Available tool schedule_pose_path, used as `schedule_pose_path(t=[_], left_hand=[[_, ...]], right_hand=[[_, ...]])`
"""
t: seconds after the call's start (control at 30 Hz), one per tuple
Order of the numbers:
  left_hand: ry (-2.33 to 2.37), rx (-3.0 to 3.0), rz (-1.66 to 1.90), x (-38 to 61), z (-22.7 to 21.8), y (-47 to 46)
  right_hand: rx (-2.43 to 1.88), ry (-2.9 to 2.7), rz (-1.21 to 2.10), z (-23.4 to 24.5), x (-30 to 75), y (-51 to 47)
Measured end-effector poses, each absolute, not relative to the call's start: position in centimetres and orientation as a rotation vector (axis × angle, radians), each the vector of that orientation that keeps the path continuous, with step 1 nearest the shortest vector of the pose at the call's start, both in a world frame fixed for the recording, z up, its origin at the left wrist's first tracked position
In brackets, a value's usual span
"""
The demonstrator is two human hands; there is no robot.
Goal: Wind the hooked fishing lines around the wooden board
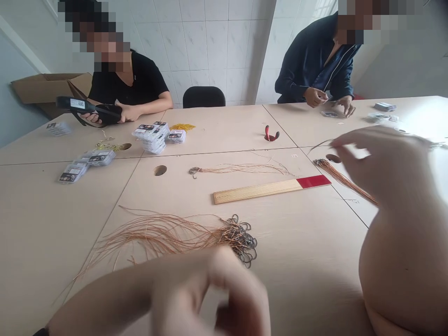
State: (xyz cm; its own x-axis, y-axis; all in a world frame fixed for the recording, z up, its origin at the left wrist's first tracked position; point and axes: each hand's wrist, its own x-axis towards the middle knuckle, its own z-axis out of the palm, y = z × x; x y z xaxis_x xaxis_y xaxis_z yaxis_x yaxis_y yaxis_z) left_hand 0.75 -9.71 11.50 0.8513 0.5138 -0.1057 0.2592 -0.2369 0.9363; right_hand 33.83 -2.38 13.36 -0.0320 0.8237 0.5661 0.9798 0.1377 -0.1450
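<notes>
- Curling at the bottom edge of the view: the left hand (210,294), blurred, fingers bent inward and partly closed, with nothing clearly held; no telling more through the blur.
- Lying just beyond it on the pale tabletop (42,233): a heap of fishing hooks (241,240) tangled together, with copper-coloured lines (150,235) fanning out to the left.
- Raised at the right of the view: the right hand (381,158), also blurred, fingers spread and half open, with a thin strand (324,143) showing just past the fingertips; whether pinched or only beside them, impossible to tell.
- Sitting below those fingers: a bundle of copper-coloured hook lines (345,182), just beside a round cable hole (333,158).
- Lying mid-table: a pine strip with a red end (259,189), and behind it a looser bundle of hooks and lines (224,170).
- Resting farther off: red-handled pliers (271,134), stacks of carded packs (152,137), and a small tangle of yellow strands (182,127).
- Working across the tabletop: a co-worker in a black top (140,79), both hands on a black hand tool (89,106), and a co-worker in a dark jacket (315,65), with hands over small cards (329,114).
- Standing at the back: a cardboard box (49,88), a black chair (203,96) and a white tiled wall (210,46).
</notes>
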Motion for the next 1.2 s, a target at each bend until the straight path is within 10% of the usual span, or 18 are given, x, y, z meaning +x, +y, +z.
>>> schedule_pose_path(t=[0.33,1.2], left_hand=[[1.591,2.513,0.431,1.2,2.7,-0.1],[0.888,1.316,0.691,-0.9,0.0,3.4]], right_hand=[[-1.500,-2.571,0.214,4.3,25.5,2.5],[-1.113,-2.387,0.362,3.4,15.8,3.3]])
